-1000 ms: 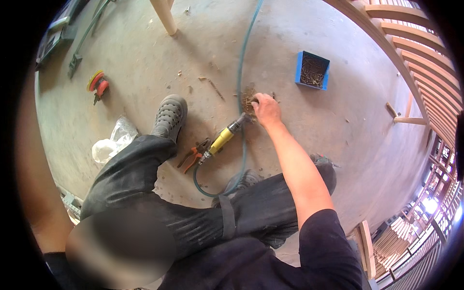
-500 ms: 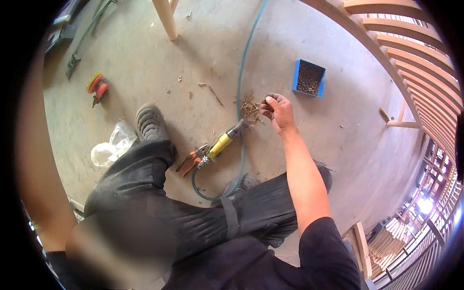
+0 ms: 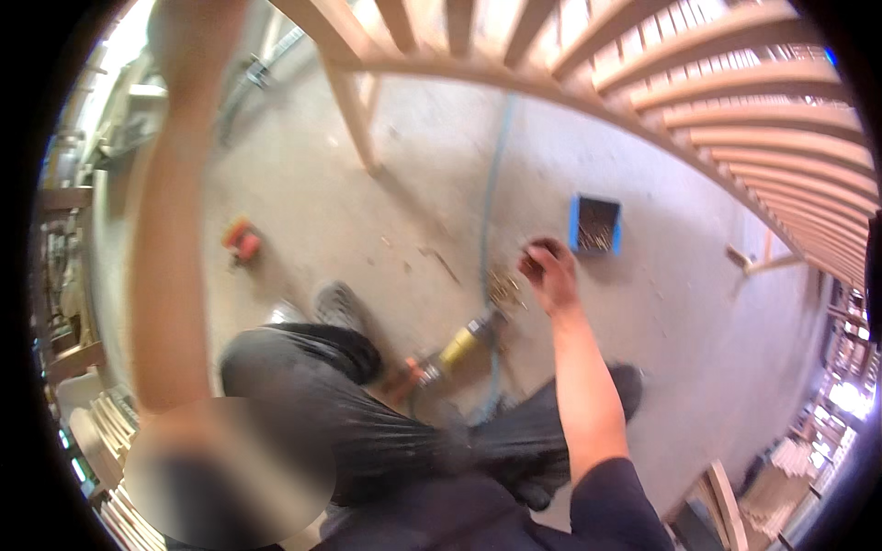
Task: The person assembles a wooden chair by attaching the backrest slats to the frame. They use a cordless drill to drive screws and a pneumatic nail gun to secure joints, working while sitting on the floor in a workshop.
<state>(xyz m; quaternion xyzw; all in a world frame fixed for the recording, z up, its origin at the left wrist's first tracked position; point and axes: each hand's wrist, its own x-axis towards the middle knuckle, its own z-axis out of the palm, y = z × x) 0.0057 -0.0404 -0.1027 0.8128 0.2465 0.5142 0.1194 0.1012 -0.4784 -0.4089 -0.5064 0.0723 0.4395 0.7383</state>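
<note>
Hovering above scattered screws [image 3: 503,289], right hand [image 3: 549,274], fingers bunched, contents indiscernible; blue screw box [image 3: 594,224] just beside; yellow tool [image 3: 457,349] near; left hand [image 3: 188,28] raised, grip unclear.

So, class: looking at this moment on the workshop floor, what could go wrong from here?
The right hand reaches over a loose scatter of small metal fasteners on the concrete floor; sharp points could prick the fingers. The blue hose and yellow-bodied power tool lie beside the person's legs, so they could snag or trip.
</note>
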